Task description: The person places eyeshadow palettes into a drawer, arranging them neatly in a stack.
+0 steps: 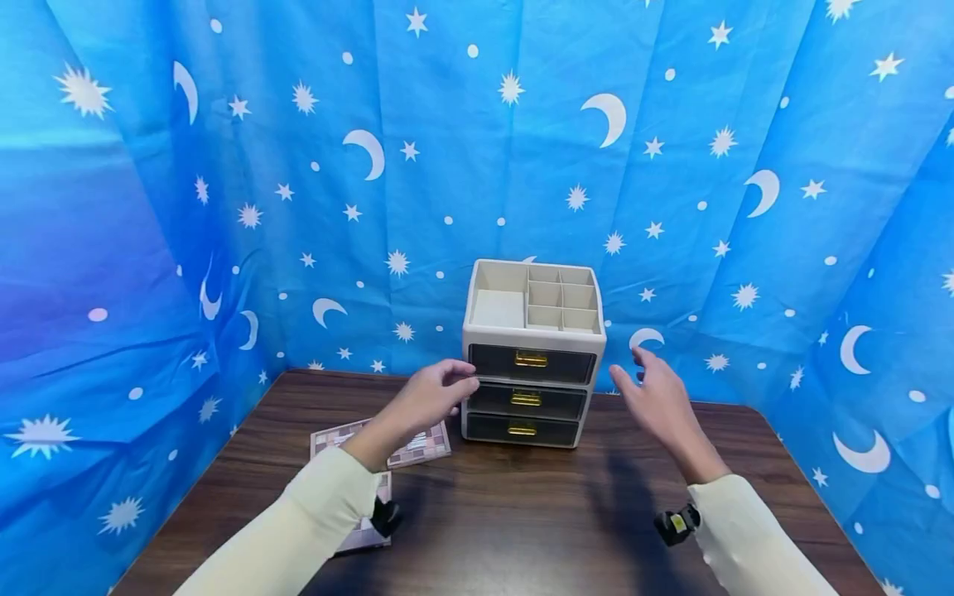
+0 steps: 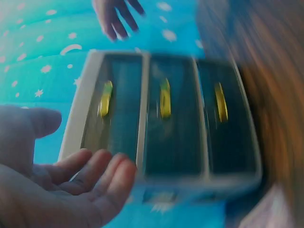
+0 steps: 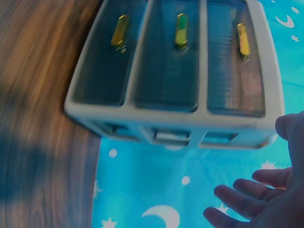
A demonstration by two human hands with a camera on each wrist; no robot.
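A white desktop drawer organizer [image 1: 534,333] stands upright at the back of the table. Three dark see-through drawers with gold handles [image 1: 531,358] make up its front, all pushed in, and its top is split into small compartments. My left hand [image 1: 436,393] is at the organizer's left side, thumb and fingers apart with nothing between them; in the left wrist view its fingers overlap the drawer fronts. On the other side, my right hand [image 1: 657,397] hovers off the organizer's right edge, fingers spread and holding nothing.
Two flat checkered boxes lie on the table at left: the farther box [image 1: 423,447] partly under my left forearm, the nearer box [image 1: 365,536] beside my sleeve. Blue star-and-moon cloth [image 1: 440,165] hangs behind and along both sides of the brown wooden table [image 1: 507,513].
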